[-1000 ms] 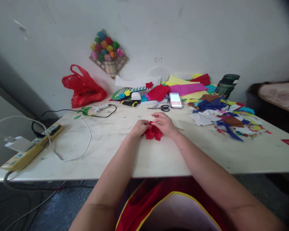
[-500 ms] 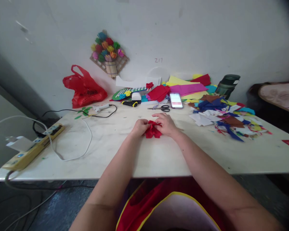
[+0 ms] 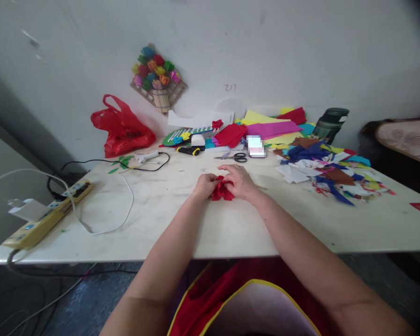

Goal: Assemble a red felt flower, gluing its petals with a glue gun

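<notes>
Hands, two (image 3: 205,185) (image 3: 241,181), around one red paper flower (image 3: 222,191)

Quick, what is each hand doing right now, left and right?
Left hand: closed on the red paper flower, its left side.
Right hand: closed on the same flower, fingers curled over its top and right side.

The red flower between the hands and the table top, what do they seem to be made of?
The red flower looks like matte crepe or craft paper: crumpled folds, no shine, like the paper scraps nearby. The table top seems pale stone or laminate: smooth, faintly veined, thin edge; which one is unclear.
</notes>
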